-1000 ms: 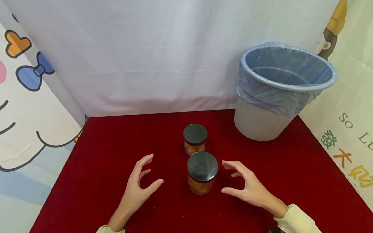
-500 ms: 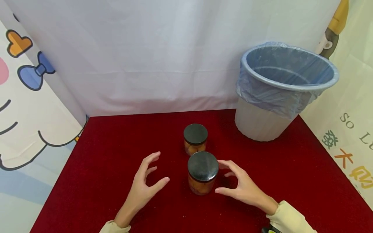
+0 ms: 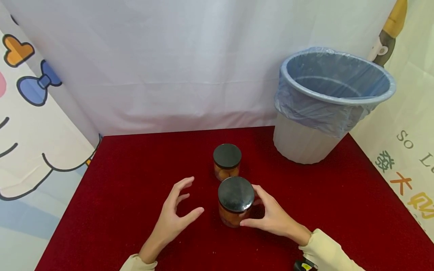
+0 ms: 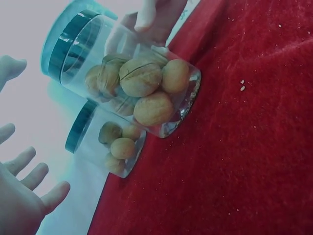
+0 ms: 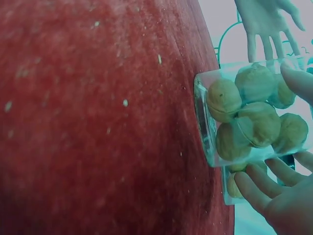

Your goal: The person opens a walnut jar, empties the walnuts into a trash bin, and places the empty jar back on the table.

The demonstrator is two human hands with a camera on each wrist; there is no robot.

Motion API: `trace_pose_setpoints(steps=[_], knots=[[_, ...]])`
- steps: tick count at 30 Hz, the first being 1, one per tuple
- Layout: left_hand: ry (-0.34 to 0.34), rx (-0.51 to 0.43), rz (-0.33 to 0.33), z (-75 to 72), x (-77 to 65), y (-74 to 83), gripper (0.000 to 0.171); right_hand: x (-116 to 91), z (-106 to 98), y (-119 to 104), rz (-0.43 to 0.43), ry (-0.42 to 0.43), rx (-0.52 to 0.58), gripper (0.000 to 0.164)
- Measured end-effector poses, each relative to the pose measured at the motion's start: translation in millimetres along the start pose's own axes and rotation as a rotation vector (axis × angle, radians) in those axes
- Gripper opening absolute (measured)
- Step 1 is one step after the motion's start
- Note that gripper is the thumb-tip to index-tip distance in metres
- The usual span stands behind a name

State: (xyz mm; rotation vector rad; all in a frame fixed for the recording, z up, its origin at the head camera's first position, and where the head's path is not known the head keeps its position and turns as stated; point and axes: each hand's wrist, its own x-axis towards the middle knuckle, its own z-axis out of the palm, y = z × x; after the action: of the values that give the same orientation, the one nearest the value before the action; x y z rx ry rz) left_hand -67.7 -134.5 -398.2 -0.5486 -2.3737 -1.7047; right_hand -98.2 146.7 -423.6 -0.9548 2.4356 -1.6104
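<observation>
A clear jar of walnuts [image 3: 232, 216] with a dark lid [image 3: 236, 193] stands upright on the red cloth. Around its right side sits my right hand [image 3: 276, 218], thumb across the front and fingers at the far side; in the right wrist view the fingertips [image 5: 244, 181] lie right at the jar wall. My left hand [image 3: 171, 219] is held to the left of the jar, apart from it, fingers spread in a loose curve with nothing between them. Directly behind stands a smaller lidded jar [image 3: 226, 162], with several walnuts [image 4: 122, 148] showing in the left wrist view.
A tall white bin [image 3: 301, 145] with a blue liner [image 3: 313, 116] stands at the back right. A white curtain [image 3: 190, 67] hangs behind the red cloth [image 3: 135, 162], and printed cloths flank both sides. Small pale crumbs [image 4: 242, 85] lie on the red cloth.
My right hand has moved left, from beside the larger jar to around its side. The left hand has moved right, closer to that jar. Both jars stay put.
</observation>
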Motion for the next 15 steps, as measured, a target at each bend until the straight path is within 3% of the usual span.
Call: trace_pose_setpoints(steps=[10,15], knots=[[-0.01,-0.015,-0.009,2.0,3.2,4.0,0.067,6.7,13.1,6.0,0.024,-0.019,-0.012,0.096],[-0.019,-0.028,0.008,4.0,5.6,-1.7,0.068,7.6,18.3,12.4,0.036,-0.001,0.006,0.104]])
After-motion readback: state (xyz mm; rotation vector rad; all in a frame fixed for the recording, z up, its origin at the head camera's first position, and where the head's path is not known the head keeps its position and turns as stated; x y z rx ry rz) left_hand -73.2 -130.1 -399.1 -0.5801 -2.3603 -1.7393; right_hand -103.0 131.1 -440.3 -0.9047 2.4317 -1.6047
